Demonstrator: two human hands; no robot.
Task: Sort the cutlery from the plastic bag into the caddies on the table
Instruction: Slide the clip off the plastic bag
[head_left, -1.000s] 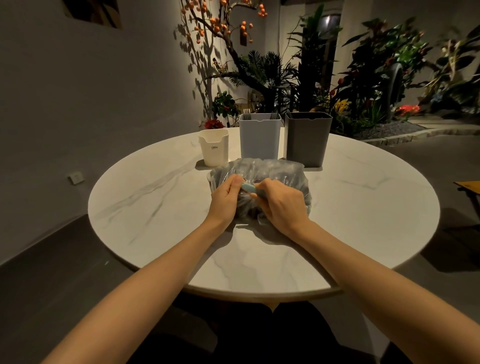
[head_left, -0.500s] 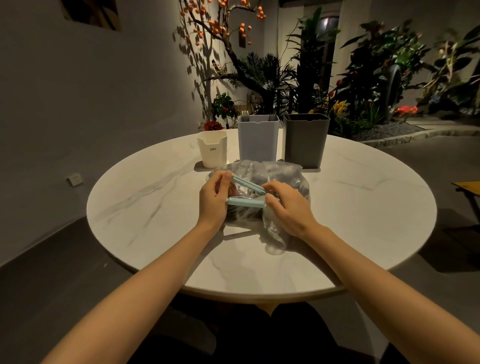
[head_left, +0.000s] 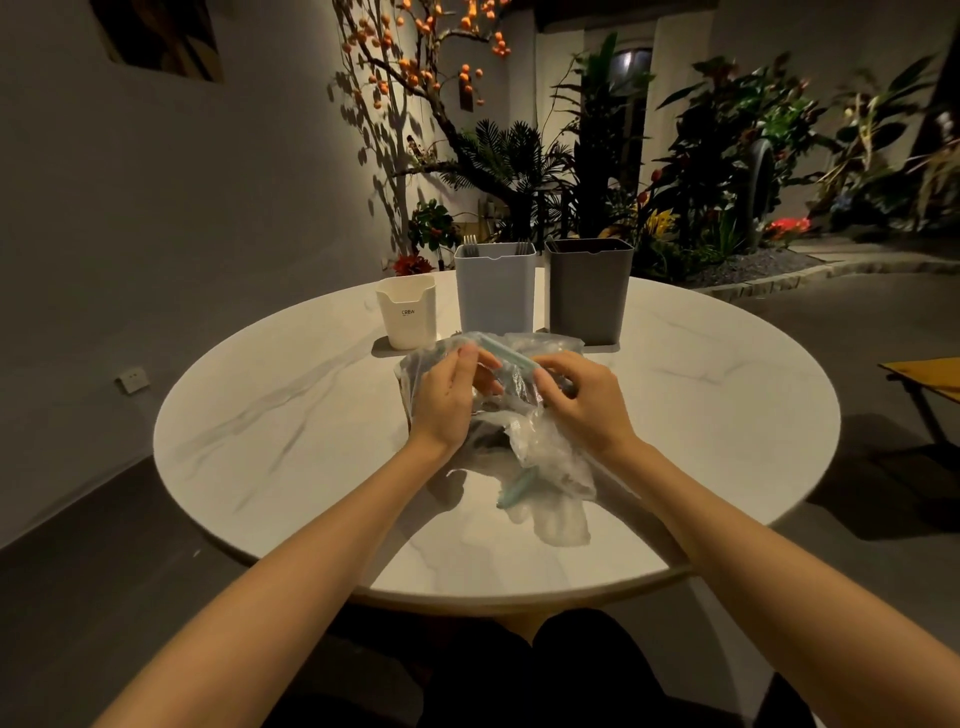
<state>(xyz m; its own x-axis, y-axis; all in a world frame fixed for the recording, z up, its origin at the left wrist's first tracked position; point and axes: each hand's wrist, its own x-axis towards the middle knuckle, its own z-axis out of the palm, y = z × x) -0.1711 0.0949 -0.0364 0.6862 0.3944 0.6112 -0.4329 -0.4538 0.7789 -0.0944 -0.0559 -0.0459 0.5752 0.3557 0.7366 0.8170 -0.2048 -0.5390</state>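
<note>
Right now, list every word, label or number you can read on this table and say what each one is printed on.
"CRBW": printed on the front of the small white caddy.
A smaller line under it is too small to read.
Nothing readable shows on the light grey caddy, the dark grey caddy or the plastic bag.

I count three caddies at twelve o'clock: one cream caddy (head_left: 407, 318), one pale-blue caddy (head_left: 495, 296), one dark-grey caddy (head_left: 588, 291). One plastic bag (head_left: 545, 457). Two fork heads (head_left: 470, 244) show.
</note>
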